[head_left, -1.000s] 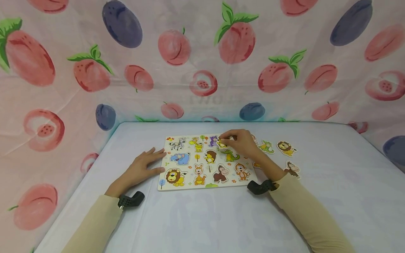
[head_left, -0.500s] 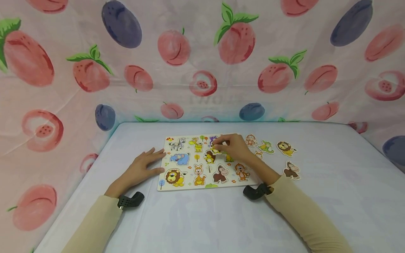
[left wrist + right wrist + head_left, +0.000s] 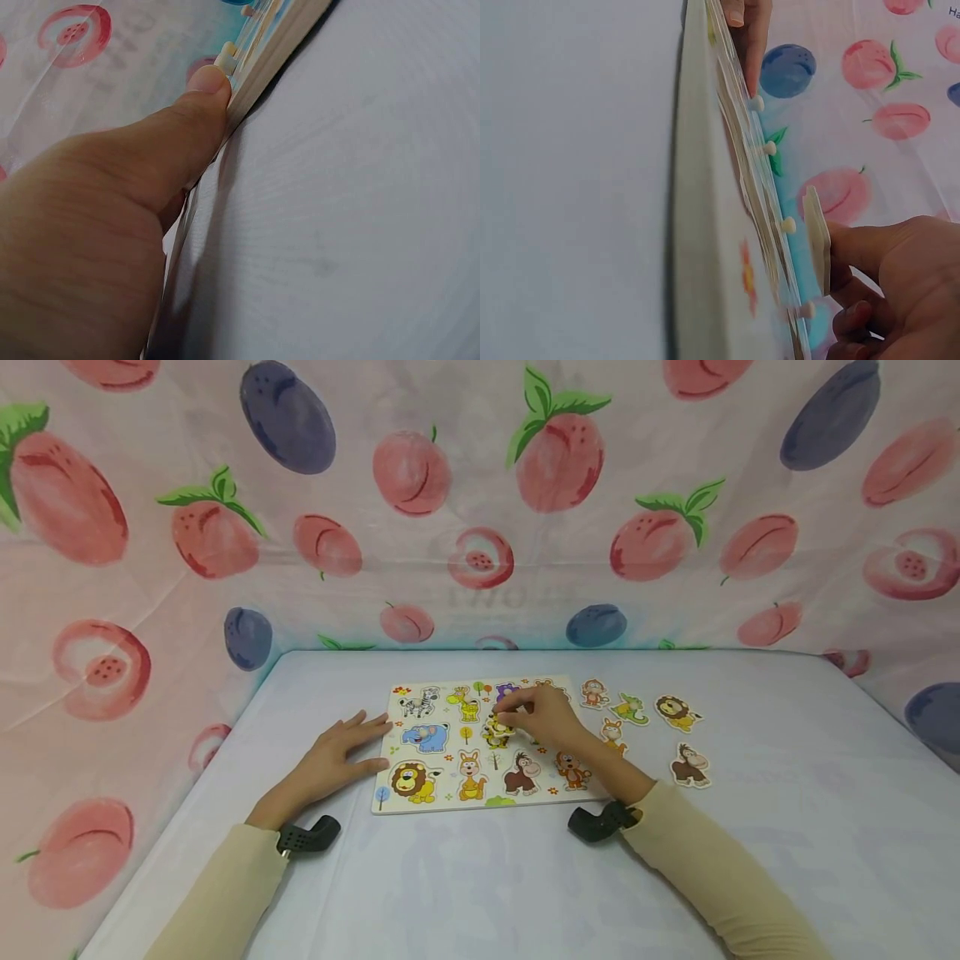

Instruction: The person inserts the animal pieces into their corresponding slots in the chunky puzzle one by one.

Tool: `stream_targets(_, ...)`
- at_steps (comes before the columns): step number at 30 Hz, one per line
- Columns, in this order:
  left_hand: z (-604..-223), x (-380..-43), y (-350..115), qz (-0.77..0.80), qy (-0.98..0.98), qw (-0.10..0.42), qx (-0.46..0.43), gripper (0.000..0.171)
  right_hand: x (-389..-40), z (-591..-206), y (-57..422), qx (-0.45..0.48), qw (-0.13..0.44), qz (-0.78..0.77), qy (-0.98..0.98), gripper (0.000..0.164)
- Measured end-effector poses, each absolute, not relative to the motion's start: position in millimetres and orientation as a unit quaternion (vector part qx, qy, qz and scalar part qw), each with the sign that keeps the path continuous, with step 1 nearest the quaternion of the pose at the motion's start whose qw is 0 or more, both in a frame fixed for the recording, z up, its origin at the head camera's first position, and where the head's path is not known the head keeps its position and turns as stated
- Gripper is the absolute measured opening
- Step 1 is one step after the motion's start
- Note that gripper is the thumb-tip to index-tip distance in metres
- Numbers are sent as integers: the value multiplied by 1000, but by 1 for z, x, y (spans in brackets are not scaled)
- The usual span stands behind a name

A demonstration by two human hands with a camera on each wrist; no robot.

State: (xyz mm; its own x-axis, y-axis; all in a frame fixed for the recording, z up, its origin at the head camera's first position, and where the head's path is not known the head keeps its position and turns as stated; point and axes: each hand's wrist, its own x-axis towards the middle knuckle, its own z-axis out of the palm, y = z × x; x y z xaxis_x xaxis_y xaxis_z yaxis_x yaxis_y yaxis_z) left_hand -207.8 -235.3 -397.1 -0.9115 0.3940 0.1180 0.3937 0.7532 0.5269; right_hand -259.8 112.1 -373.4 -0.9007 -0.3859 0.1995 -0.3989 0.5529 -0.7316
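Note:
In the head view, a white puzzle board (image 3: 442,806) with colourful animals lies flat on the table. My left hand (image 3: 337,756) rests at its left edge, fingers extended; in the left wrist view the thumb (image 3: 180,127) lies along that edge. Between thumb and fingers, my right hand (image 3: 551,718) pinches a yellow animal puzzle piece (image 3: 498,732) with dark markings. That piece (image 3: 817,240) stands a little apart from the board's surface in the right wrist view. It covers the middle-row spot beside the elephant (image 3: 426,737); the right hand hides part of the board's upper right.
Loose pieces lie right of the board: a monkey (image 3: 595,693), a crocodile (image 3: 630,708), a lion (image 3: 678,713), a kangaroo (image 3: 612,735) and a gorilla (image 3: 691,766). Small knobs (image 3: 788,225) stick up from the board. A fruit-patterned cloth (image 3: 480,527) hangs behind the table.
My right hand has carried the yellow piece left and toward me, from the board's top row to over the middle-row hedgehog. The loose kangaroo has come into view. My left hand stays put.

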Motion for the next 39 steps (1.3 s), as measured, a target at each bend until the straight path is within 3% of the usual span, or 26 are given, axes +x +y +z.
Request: stream_targets(39,-397,-208,-235,280,936,0,212,65,-254,-386,104,205,-9,413,-887,8)
